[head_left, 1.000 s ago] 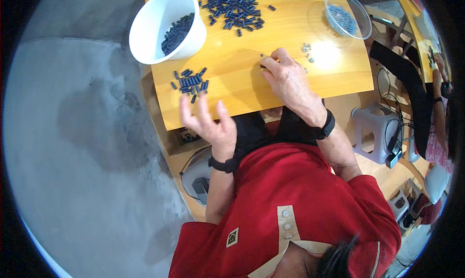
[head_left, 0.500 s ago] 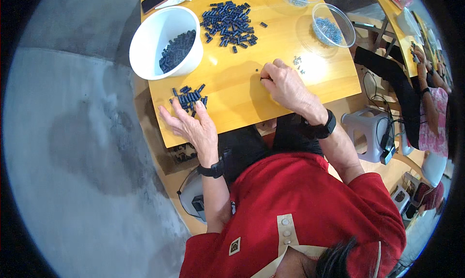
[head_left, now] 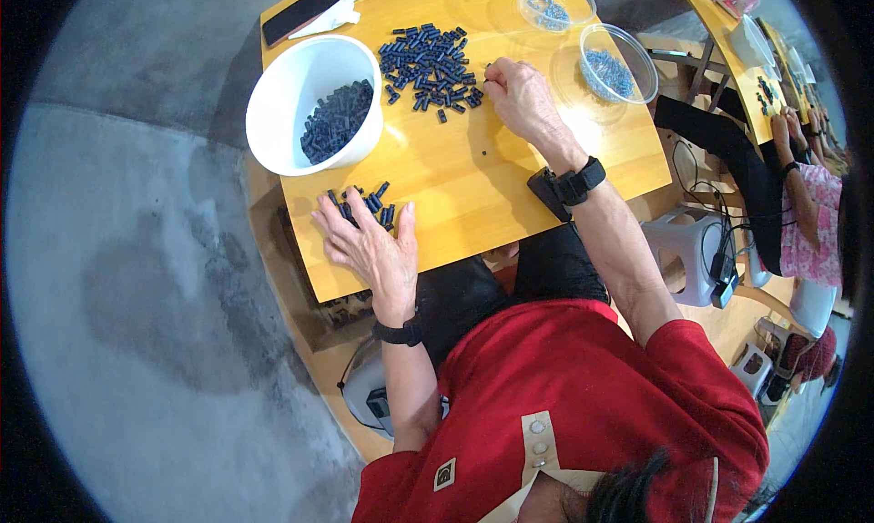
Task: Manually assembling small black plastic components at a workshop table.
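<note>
Near the table's left front corner, my left hand (head_left: pixel 369 250) lies with fingers spread over a small group of short black cylindrical parts (head_left: pixel 387 215). It covers some of them and appears to grip none. My right hand (head_left: pixel 528 104) is at the right edge of the large heap of similar black parts (head_left: pixel 428 63). Its thumb and fingers are pinched together, and what is between them is mostly hidden. A tiny dark piece (head_left: pixel 484 152) lies alone on the yellow table (head_left: pixel 437 182) between my hands.
A white bucket (head_left: pixel 266 113) partly filled with black parts stands at the left. Two clear round tubs (head_left: pixel 651 68) of small silvery pieces sit at the right back. A dark phone (head_left: pixel 300 13) and white paper (head_left: pixel 339 15) lie far left. Another person (head_left: pixel 810 213) works at the right.
My right hand has moved away from me, from the table's middle to the heap's right edge, where a lone black part lay. My left hand has settled further over the small group.
</note>
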The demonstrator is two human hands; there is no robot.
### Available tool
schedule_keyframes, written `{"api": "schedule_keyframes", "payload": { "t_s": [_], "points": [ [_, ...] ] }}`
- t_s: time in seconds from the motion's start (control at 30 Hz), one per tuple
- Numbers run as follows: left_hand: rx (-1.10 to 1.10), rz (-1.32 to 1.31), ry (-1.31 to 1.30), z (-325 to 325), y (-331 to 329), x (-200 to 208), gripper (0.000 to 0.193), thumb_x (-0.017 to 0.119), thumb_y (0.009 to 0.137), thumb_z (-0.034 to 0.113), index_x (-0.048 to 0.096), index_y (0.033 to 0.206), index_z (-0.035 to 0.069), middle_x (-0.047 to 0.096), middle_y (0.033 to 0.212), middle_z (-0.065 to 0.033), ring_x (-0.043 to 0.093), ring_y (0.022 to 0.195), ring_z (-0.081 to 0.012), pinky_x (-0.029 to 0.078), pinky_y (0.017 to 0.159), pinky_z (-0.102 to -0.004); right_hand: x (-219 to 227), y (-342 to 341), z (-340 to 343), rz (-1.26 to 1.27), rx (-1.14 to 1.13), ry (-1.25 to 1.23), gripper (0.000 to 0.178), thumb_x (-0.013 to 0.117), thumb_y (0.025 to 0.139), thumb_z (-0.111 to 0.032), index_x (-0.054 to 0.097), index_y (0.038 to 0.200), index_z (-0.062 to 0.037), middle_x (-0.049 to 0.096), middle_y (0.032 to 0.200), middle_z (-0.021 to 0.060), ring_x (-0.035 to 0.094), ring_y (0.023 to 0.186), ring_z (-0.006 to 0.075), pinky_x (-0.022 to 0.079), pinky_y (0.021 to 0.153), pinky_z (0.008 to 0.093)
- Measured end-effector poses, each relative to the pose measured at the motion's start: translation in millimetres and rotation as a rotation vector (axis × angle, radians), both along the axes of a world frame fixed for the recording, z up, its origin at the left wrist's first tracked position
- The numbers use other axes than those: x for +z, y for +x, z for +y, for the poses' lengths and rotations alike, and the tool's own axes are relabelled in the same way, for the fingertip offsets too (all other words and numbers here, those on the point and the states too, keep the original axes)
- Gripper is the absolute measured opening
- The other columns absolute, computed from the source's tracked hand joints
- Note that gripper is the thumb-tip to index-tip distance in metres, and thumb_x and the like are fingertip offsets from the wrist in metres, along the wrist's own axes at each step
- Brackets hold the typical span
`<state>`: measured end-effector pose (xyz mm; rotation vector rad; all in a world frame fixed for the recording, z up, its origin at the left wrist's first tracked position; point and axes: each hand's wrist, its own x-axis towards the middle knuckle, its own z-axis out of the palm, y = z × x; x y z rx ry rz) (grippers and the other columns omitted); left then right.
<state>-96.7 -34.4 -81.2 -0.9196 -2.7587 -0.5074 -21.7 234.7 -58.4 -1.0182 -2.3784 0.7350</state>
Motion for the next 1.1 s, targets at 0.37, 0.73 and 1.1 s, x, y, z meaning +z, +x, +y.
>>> {"api": "schedule_keyframes", "payload": {
  "t_s": [0.37, 0.73, 1.1],
  "points": [
    [0.017, -0.042, -0.029, 3.6, -8.6, 4.7, 0.072, 0.066, 0.088, 0.042, 0.038, 0.143, 0.003, 0.023, 0.152, -0.0267, 0.016, 0.143, -0.0461, 0.020, 0.109, -0.0622, 1.8, -8.3, 16.3, -0.047, -0.040, -0.032, 0.028, 0.062, 0.087, -0.010, 0.064, 0.112, 0.0014, 0.066, 0.106, 0.0232, 0.066, 0.099, 0.0340, 0.053, 0.085, 0.0405],
    [0.136, -0.273, 0.790, -4.3, -42.0, 48.3, 0.054, 0.054, 0.101, 0.033, 0.041, 0.140, -0.003, 0.035, 0.144, -0.0224, 0.041, 0.132, -0.0324, 0.046, 0.100, -0.0427, 49.6, -24.8, -53.5, 0.354, 0.151, -0.066, 0.018, 0.063, 0.090, -0.011, 0.065, 0.103, 0.0006, 0.066, 0.089, 0.0140, 0.064, 0.074, 0.0221, 0.052, 0.065, 0.0331],
    [-0.080, -1.034, 1.288, 28.3, -47.4, 83.8, 0.054, 0.047, 0.098, 0.001, 0.028, 0.149, 0.007, 0.052, 0.131, -0.0172, 0.063, 0.107, -0.0237, 0.062, 0.076, -0.0352, 80.6, -1.9, -99.2, 0.568, 0.359, -0.093, 0.010, 0.063, 0.088, 0.000, 0.064, 0.099, 0.0022, 0.064, 0.088, 0.0130, 0.064, 0.074, 0.0199, 0.052, 0.065, 0.0313]
  ]
}}
